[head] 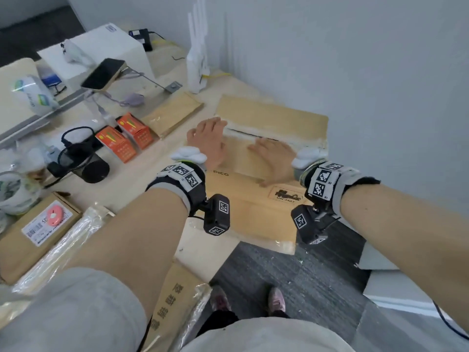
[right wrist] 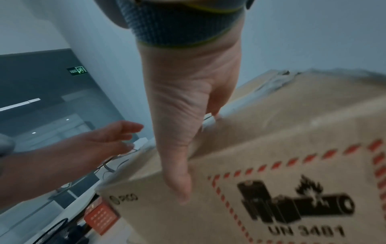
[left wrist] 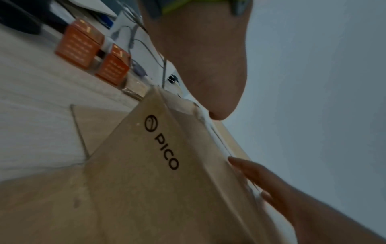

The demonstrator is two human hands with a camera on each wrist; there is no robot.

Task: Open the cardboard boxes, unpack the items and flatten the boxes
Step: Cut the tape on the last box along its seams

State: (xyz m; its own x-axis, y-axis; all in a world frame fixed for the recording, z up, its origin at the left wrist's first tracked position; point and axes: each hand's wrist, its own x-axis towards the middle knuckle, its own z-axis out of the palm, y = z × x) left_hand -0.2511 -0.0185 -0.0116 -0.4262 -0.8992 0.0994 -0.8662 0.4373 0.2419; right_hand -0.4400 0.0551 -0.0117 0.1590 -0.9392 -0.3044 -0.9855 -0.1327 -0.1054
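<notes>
A large brown cardboard box [head: 253, 212], printed with PICO and a UN 3481 battery label, stands on the table's near right corner. Its top flaps meet at a seam [head: 256, 135] edged with torn white tape, with a dark slit showing. My left hand [head: 209, 138] is at the seam's left end, fingers spread and relaxed, thumb tip [left wrist: 217, 113] touching the flap edge. My right hand [head: 272, 153] lies flat on the near flap. Its fingertips [left wrist: 250, 173] reach the seam and its thumb [right wrist: 177, 181] lies down the box's front face. The box's contents are hidden.
Two small orange boxes [head: 124, 138] and a flat brown packet [head: 175, 114] lie left of the box. A black mesh cup [head: 83, 161] lies on its side. A labelled carton [head: 35, 232] and flattened cardboard [head: 172, 301] sit near me. A white router [head: 196, 64] stands behind, and a wall [head: 380, 97] is close on the right.
</notes>
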